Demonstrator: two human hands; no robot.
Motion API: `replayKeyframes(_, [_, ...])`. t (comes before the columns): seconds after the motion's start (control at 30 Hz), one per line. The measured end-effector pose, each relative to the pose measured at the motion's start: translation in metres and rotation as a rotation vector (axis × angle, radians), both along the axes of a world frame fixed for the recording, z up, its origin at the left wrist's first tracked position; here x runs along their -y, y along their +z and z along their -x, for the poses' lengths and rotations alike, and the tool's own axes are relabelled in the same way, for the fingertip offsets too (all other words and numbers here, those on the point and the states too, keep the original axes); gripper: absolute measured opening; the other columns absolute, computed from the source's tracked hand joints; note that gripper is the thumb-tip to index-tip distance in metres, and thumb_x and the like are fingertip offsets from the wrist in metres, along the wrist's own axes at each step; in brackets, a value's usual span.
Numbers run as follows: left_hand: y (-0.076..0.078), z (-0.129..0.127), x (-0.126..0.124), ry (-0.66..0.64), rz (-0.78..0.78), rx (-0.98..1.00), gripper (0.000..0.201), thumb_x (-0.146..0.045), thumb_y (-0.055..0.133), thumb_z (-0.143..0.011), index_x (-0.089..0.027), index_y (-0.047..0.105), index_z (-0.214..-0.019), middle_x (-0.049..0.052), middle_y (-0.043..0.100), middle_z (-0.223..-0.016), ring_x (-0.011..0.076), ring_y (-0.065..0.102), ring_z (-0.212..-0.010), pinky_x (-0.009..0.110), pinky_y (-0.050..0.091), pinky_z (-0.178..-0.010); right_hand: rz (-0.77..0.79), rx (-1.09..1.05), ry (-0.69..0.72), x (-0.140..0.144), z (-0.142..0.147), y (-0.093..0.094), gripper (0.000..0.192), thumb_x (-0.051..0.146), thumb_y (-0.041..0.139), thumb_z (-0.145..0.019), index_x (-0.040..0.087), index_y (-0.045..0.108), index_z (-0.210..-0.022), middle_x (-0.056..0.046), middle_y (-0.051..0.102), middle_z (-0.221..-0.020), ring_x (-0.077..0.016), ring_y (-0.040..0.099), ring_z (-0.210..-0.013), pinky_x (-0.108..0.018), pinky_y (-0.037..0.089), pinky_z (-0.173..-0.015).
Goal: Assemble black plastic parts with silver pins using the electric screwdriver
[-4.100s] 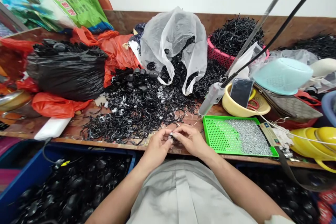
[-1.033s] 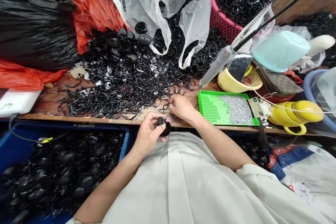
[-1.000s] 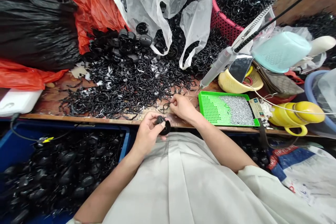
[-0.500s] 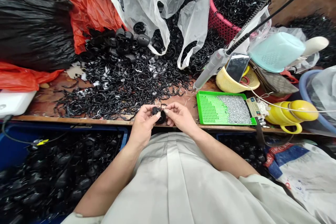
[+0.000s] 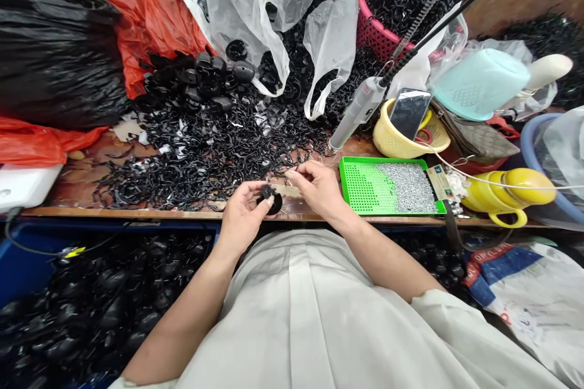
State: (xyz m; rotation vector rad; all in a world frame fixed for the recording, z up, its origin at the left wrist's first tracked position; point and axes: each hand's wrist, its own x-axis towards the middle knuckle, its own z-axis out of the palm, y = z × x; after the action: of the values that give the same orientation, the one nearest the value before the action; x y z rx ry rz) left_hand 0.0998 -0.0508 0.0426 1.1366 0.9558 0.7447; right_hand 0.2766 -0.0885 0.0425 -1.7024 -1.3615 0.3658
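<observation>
Black round part (image 5: pixel 275 203) pinched in the left hand (image 5: pixel 244 213), by the bench's (image 5: pixel 86 191) front edge.
Head view: left thumb and fingers clamp the part; right hand (image 5: pixel 319 191) sits just beside it, thumb and forefinger nearly together at the near edge of the black strip pile (image 5: pixel 219 152). Can't tell if anything thin is between those tips. Grey driver tool (image 5: pixel 358 112) hangs near the green tray's (image 5: pixel 360 185) far-left corner. My read: works best with a firm left pinch so the part can't twist, right fingertips taking one piece at a time, clear of the tangle.
</observation>
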Motion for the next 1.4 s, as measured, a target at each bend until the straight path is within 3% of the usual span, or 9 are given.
replayKeyframes(0.23, [-0.003,-0.007,0.009,-0.051,0.001,-0.061,0.030,-0.029,0.073,-0.069,-0.017,0.060,-0.094,0.002,0.062,-0.082,0.0133,0.059,-0.063,0.022,0.053,-0.041,0.135,-0.326,0.165,0.009,0.017,0.010,0.036,0.046,0.054,-0.089,0.019,0.050,-0.065,0.005,0.047,-0.057,-0.0098,0.041,-0.055,-0.023,0.030,-0.053])
replayKeyframes(0.33, [-0.002,-0.006,0.009,-0.067,-0.008,-0.093,0.026,-0.027,0.070,-0.070,-0.018,0.059,-0.091,0.000,0.060,-0.081,0.0116,0.055,-0.059,0.019,0.047,-0.034,0.155,-0.223,0.189,0.015,0.020,0.007,0.034,0.042,0.054,-0.089,0.019,0.049,-0.065,0.004,0.048,-0.060,-0.0102,0.041,-0.057,-0.023,0.030,-0.054])
replayKeyframes(0.5, [0.001,-0.001,0.012,-0.169,0.030,-0.016,0.026,-0.028,0.068,-0.074,-0.021,0.055,-0.095,0.000,0.056,-0.080,0.0107,0.052,-0.058,0.020,0.049,-0.037,0.003,0.013,0.158,0.023,0.025,0.003,0.028,0.035,0.052,-0.092,0.020,0.046,-0.069,0.001,0.049,-0.070,-0.0124,0.044,-0.067,-0.026,0.034,-0.064])
replayKeyframes(0.87, [0.015,0.009,0.021,-0.257,-0.059,-0.008,0.028,-0.023,0.072,-0.071,-0.021,0.059,-0.095,0.003,0.054,-0.090,0.0132,0.052,-0.071,0.020,0.053,-0.047,-0.042,0.157,0.176,0.034,0.029,0.002,0.026,0.038,0.047,-0.094,0.021,0.049,-0.074,-0.003,0.051,-0.075,-0.0155,0.046,-0.072,-0.028,0.034,-0.063])
replayKeyframes(1.0, [0.011,0.007,0.025,-0.172,-0.009,-0.001,0.025,-0.024,0.072,-0.071,-0.022,0.057,-0.092,0.000,0.054,-0.083,0.0118,0.051,-0.065,0.016,0.047,-0.040,-0.023,0.040,0.167,0.034,0.030,0.002,0.029,0.037,0.050,-0.092,0.021,0.044,-0.069,0.000,0.047,-0.069,-0.0138,0.043,-0.067,-0.027,0.033,-0.062])
replayKeyframes(1.2, [0.007,0.004,0.025,-0.107,-0.019,-0.044,0.023,-0.024,0.071,-0.071,-0.021,0.055,-0.087,0.000,0.057,-0.084,0.0113,0.051,-0.062,0.014,0.038,-0.034,0.180,-0.335,0.164,0.029,0.026,0.011,0.035,0.046,0.050,-0.090,0.021,0.044,-0.067,0.006,0.043,-0.057,-0.0097,0.038,-0.053,-0.023,0.029,-0.051])
replayKeyframes(1.4, [0.005,0.003,0.027,-0.127,0.030,-0.049,0.021,-0.022,0.067,-0.072,-0.022,0.055,-0.089,-0.001,0.055,-0.079,0.0099,0.050,-0.055,0.016,0.039,-0.033,0.210,-0.104,0.252,0.029,0.023,0.016,0.031,0.037,0.053,-0.089,0.020,0.043,-0.066,0.005,0.044,-0.059,-0.0100,0.038,-0.056,-0.024,0.026,-0.053])
